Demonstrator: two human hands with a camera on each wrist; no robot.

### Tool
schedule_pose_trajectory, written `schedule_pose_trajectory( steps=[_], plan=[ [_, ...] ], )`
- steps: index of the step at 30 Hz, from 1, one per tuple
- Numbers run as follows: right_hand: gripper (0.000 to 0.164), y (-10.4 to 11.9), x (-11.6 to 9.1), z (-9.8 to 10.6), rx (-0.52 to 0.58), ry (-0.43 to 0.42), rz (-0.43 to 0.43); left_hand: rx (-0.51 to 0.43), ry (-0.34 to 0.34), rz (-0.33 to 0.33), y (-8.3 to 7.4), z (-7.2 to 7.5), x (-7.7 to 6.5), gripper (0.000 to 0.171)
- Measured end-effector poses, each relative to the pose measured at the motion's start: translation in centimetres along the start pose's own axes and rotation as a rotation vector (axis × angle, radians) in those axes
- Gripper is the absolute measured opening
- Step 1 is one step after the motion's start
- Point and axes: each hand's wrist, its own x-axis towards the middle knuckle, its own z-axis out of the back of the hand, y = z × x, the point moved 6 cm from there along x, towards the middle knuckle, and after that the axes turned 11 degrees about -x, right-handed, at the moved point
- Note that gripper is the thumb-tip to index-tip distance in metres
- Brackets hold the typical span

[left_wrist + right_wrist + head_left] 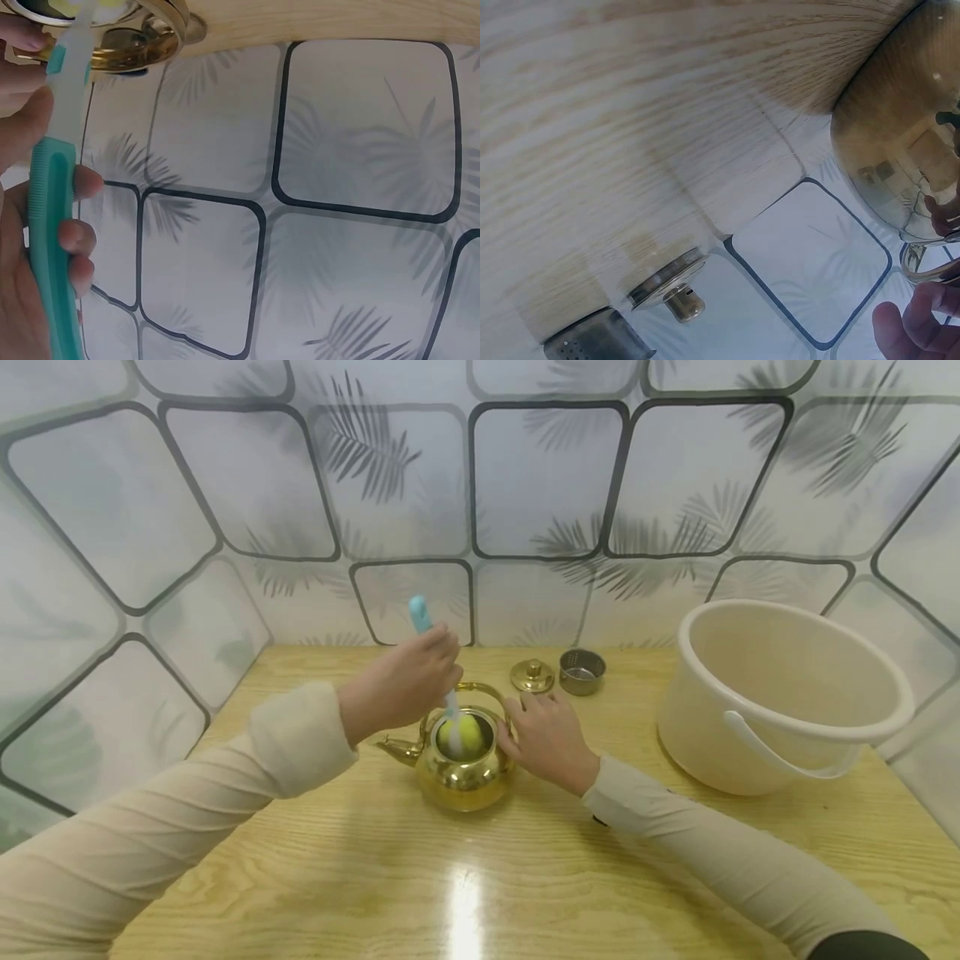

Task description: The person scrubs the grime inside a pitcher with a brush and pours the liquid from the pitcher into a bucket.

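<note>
**In the mouth of a brass-coloured kettle (463, 789), a turquoise-handled tool (52, 202)**

Across the back and sides, a pale wall covering (547, 485), printed with round-cornered, dark-outlined panels and grey feathery leaves. Below, a yellowish wooden table (322, 868), glossy, with flowing grain and a bright strip of reflected light. At the right, well apart from the kettle, a cream bucket (720, 735): smooth, plastic-looking, thick-rimmed, with a pale carrying handle hanging on the near side and the bottom of the interior hidden. Along both forearms, cream sleeves (172, 814), creased and bunched.

Near the middle of the table, the kettle itself: upright, squat, round-bellied, mirror-bright, with a slim spout pointing left, an arched handle and an uncovered round mouth. On the spout side, the left hand (405, 681), fingers and thumb clamped on the tool's ribbed grip. Opposite, the right hand (553, 739), partly hidden, fingers curled at the kettle's arched handle.

Down into the mouth, the tool's pale, translucent shaft, against a rounded yellow-green mass (472, 735); cannot tell whether joined to that shaft.

Behind the kettle, just beside each other on the wood, a dark grey metal strainer (582, 682), cylindrical and perforated, and a brass-coloured lid (532, 676), round, knob upward.
</note>
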Motion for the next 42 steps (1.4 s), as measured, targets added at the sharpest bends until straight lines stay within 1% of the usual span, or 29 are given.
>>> schedule_pose_trajectory(
  steps=[6, 12, 16, 19, 23, 28, 31, 37, 42],
  plan=[
    [0.019, 0.0, 0.0, 0.0, -0.004, -0.004, -0.001, -0.014, 0.018, 0.064, -0.3, -0.1, -0.4, 0.048],
    [0.018, 0.0, 0.0, 0.1, -0.005, 0.008, 0.0, -0.04, 0.02, 0.118, -0.7, -0.3, -0.9, 0.041],
    [0.018, 0.0, 0.0, 0.0, -0.004, 0.014, -0.003, -0.05, 0.009, 0.145, -0.9, -0.3, -1.3, 0.038],
    [0.019, 0.0, 0.0, 0.0, -0.002, 0.01, -0.003, -0.065, -0.01, 0.168, -1.0, -0.4, -1.5, 0.043],
    [0.019, 0.0, 0.0, -0.1, 0.002, 0.008, -0.003, -0.101, -0.057, 0.204, -1.0, -0.7, -1.9, 0.048],
    [0.019, 0.0, 0.1, 0.0, 0.005, 0.011, -0.003, -0.132, -0.111, 0.233, -1.1, -1.1, -2.5, 0.047],
    [0.018, 0.0, 0.1, 0.0, 0.0, 0.01, -0.001, -0.178, -0.135, 0.253, -1.0, -1.4, -2.8, 0.047],
    [0.019, 0.0, 0.1, 0.0, 0.002, 0.009, 0.0, -0.327, -0.162, 0.311, -0.7, -2.3, -3.6, 0.048],
    [0.019, 0.0, 0.1, -0.1, 0.004, 0.016, -0.001, -0.39, -0.185, 0.336, -0.6, -2.8, -3.9, 0.047]
  ],
)
